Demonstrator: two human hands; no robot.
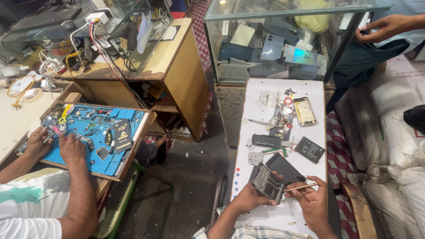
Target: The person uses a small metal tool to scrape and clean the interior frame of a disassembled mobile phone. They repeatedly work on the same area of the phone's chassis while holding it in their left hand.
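Left hand point(248, 199): clamped on grey phone frame point(268, 182), held tilted just above the white desk point(265, 217); right hand point(312, 199): pinched on slim metal tool point(301, 187), tip at frame edge; advice: brace the frame, light pressure; battery point(310, 149) lies near.

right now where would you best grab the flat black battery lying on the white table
By its two long edges, pinched from above. The black battery lies flat and a little askew on the white table, right of the green strip, with bare tabletop around its edges.
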